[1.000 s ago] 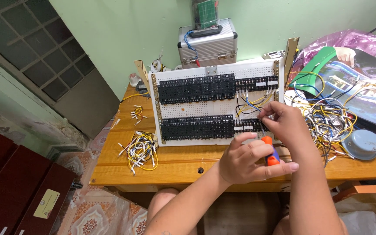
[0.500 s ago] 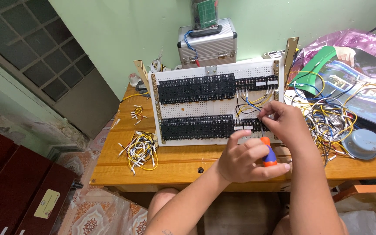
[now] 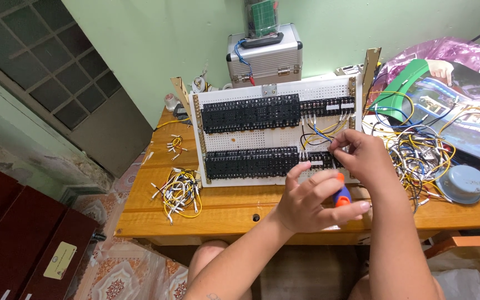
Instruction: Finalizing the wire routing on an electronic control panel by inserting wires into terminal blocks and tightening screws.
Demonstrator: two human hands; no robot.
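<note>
A white perforated panel (image 3: 262, 136) with two rows of black terminal blocks leans on the wooden table (image 3: 229, 208). My left hand (image 3: 312, 200) grips a screwdriver with an orange and blue handle (image 3: 340, 194), its tip hidden behind the fingers near the lower row's right end. Just above it, my right hand (image 3: 362, 155) pinches a wire at the lower right terminals, where blue, yellow and black wires (image 3: 320, 130) run down from the upper row.
A bundle of short yellow and white wires (image 3: 179, 191) lies left of the panel. A larger tangle of wires (image 3: 418, 150), a round grey lid (image 3: 465, 183) and a printed box (image 3: 462, 111) fill the right side. A silver case (image 3: 265, 55) stands behind. A dark red cabinet (image 3: 23, 244) stands lower left.
My left hand has shifted a little with the screwdriver, its fingers turning on the handle. My right hand stays at the lower right terminals.
</note>
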